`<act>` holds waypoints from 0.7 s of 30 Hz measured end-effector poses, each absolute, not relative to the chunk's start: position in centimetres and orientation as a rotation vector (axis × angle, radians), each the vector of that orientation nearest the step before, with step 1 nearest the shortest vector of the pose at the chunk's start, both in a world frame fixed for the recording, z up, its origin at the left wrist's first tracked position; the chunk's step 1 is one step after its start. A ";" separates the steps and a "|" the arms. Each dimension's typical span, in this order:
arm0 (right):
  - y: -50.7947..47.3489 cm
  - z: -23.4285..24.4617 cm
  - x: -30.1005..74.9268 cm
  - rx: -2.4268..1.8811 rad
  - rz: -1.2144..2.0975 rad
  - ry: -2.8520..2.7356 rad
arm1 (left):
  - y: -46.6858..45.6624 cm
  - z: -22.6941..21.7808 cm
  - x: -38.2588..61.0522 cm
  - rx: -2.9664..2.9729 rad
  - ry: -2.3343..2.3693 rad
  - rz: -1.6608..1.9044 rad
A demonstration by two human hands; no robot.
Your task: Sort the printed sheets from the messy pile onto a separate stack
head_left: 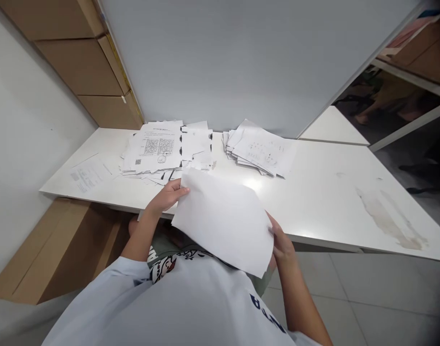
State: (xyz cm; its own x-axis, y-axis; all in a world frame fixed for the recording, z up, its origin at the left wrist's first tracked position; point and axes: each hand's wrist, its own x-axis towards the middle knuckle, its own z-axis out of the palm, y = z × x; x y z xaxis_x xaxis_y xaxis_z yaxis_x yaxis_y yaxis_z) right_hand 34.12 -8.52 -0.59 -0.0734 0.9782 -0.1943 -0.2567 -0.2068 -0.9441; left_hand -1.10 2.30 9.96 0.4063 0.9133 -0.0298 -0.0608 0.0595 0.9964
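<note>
A blank white sheet of paper (225,218) is held in front of my body, over the table's front edge; whether more sheets lie beneath it I cannot tell. My left hand (171,194) pinches its left edge, thumb on top. At the opposite edge, my right hand (280,240) grips it, with the fingers partly hidden behind. Beyond my left hand lies an untidy pile of printed papers (158,144), the top page bearing dense dark blocks of print and a round stamp. Further right sits a second loose stack of papers (257,149) with faint marks.
The white table (324,192) has brownish stains (389,216) at right and a faint printed patch at left. A grey panel (220,62) rises behind it. Cardboard boxes (82,67) are stacked at back left; another cardboard box (50,250) stands below the table's left end.
</note>
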 end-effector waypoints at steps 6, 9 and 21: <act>-7.8 3.7 39.3 -1.314 0.887 -0.880 | 3.8 9.7 3.5 1.377 0.820 0.994; -5.9 6.0 42.1 -1.269 0.552 -0.855 | 4.3 9.0 7.2 1.378 0.706 1.115; -4.9 -1.5 45.3 -1.403 0.673 -0.899 | 5.0 5.1 10.8 1.332 0.695 1.033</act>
State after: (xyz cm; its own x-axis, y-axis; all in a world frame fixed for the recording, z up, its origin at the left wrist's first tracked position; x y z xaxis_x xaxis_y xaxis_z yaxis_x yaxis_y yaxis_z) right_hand 45.28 -4.87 -1.48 0.5218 0.8432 0.1296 0.1131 0.0822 -0.9902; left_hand 10.82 5.01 5.10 0.4167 0.8969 0.1481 -0.2007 -0.0682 0.9773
